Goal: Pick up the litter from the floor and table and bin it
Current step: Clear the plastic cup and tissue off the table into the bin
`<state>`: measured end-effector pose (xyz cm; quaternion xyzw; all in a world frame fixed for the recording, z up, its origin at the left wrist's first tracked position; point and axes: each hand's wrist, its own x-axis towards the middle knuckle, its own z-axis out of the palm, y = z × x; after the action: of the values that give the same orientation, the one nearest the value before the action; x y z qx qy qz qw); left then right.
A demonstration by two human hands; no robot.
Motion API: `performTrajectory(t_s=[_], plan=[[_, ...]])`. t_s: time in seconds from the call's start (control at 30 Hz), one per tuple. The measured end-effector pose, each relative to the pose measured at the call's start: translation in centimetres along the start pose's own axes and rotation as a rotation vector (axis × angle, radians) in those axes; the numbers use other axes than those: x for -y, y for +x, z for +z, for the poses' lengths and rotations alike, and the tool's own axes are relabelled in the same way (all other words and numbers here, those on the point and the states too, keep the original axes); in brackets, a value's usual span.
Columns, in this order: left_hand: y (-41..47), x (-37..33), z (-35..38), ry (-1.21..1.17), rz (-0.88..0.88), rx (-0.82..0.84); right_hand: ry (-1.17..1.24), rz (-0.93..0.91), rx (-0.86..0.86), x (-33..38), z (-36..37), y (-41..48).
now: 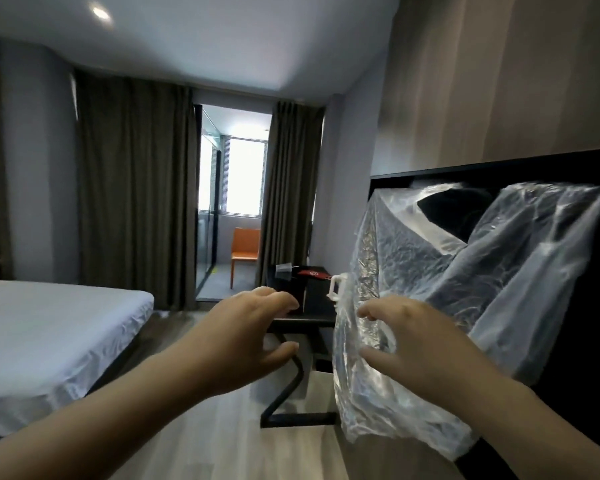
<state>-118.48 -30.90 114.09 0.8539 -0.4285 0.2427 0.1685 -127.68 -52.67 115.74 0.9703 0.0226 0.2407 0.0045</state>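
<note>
A large clear plastic bag (413, 258) hangs open on the right, crumpled, with a small white handle piece (336, 287) at its left edge. My right hand (416, 341) pinches the bag's left edge between thumb and fingers. My left hand (250, 327) is stretched forward beside it, fingers loosely curved and holding nothing, over the near edge of a black table (302, 320). At the table's far end lie a clear plastic cup (284, 270) on its side and a flat red and black item (312, 273).
A bed (49, 327) with a white sheet fills the left. A black wall panel (575, 341) runs along the right behind the bag. Dark curtains (136, 188) frame a doorway to a balcony with an orange chair (245, 249). Wooden floor (222, 427) lies between bed and table.
</note>
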Motion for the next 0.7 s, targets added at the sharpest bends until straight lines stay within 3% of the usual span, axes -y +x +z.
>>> performTrajectory(t_s=[0.33,0.7], plan=[[11.7,7.9,6.7,0.014,-0.057,0.004,0.038,-0.053,-0.006,-7.9,6.3,13.1],[19.2,22.1,13.7,0.01,-0.08,0.055,0.045,-0.086,0.073,-8.5,17.3,27.3]])
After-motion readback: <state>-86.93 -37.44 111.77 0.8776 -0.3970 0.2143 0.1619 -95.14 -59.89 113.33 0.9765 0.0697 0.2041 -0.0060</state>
